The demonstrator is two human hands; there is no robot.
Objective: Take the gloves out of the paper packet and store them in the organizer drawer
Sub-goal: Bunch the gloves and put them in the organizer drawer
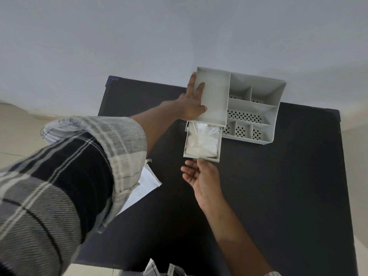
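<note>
A grey plastic organizer (256, 108) stands at the far side of the black table (278, 186). Its drawer (217, 156) is pulled out toward me. Whitish translucent gloves (203, 139) lie inside the drawer. My left hand (192, 102) grips the organizer's left side, with fingers over its top edge and the thumb on its front. My right hand (203, 180) is just in front of the drawer's front panel, fingers apart and fingertips touching or nearly touching it. The white paper packet (144, 186) lies flat on the table under my left forearm, partly hidden by the sleeve.
The organizer's right part has several open compartments with perforated floors. A pale wall rises directly behind the table. Light floor shows to the left of the table. My plaid left sleeve fills the lower left of the view.
</note>
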